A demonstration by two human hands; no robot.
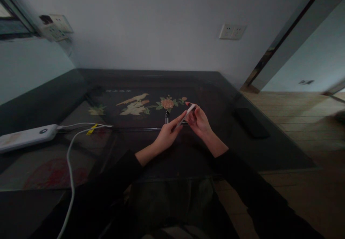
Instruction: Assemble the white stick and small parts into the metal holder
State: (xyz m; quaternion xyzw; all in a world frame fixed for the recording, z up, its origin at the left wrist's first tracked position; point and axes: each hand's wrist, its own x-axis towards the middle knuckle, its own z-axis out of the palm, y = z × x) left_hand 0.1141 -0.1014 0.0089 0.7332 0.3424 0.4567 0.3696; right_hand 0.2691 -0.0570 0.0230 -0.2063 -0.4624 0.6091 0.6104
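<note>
Your left hand (168,131) is pinching the near end of a thin pale object (191,108), a small metallic piece (166,117) showing just beyond. Your right hand (201,121), fingers curled nearly closed, is holding the far end. Well right, a flat black slab (250,123) is lying on the surface (280,156).

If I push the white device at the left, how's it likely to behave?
The white device looks stiff, with a straight, hard-looking casing. Being long and low, it probably won't roll or tip. It may slide, since the table looks smooth and glossy, though the cable at its end could tug.
</note>
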